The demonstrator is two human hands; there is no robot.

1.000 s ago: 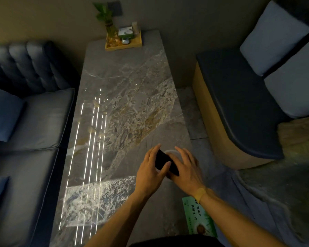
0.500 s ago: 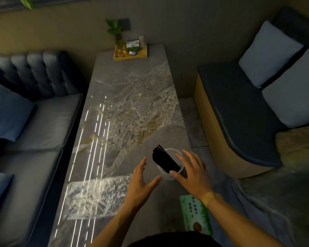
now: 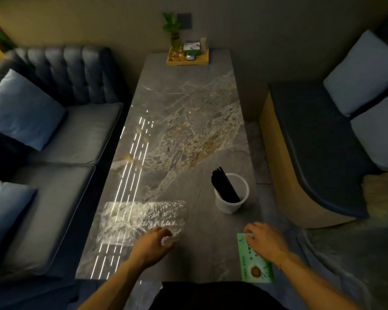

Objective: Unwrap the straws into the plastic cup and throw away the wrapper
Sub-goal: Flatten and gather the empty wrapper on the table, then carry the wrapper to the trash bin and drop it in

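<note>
A white plastic cup (image 3: 231,199) stands on the marble table (image 3: 188,104) at the near right, with a bundle of black straws (image 3: 224,186) leaning in it. The clear crinkled wrapper (image 3: 141,218) lies flat on the table to the cup's left. My left hand (image 3: 154,245) is on the wrapper's near right corner, fingers curled down onto the film. My right hand (image 3: 263,241) rests on the top end of a green packet (image 3: 255,267) at the table's near right edge, fingers bent over its edge. Both hands are well clear of the cup.
A wooden tray (image 3: 187,58) with a plant vase and small items sits at the table's far end. A dark sofa with blue cushions (image 3: 20,110) runs along the left. A bench with grey pillows (image 3: 336,121) stands on the right, across a narrow floor gap.
Both hands let go of the straws, which now stand in the cup. The left hand drew back to the wrapper, and the right hand drew back onto the green packet.
</note>
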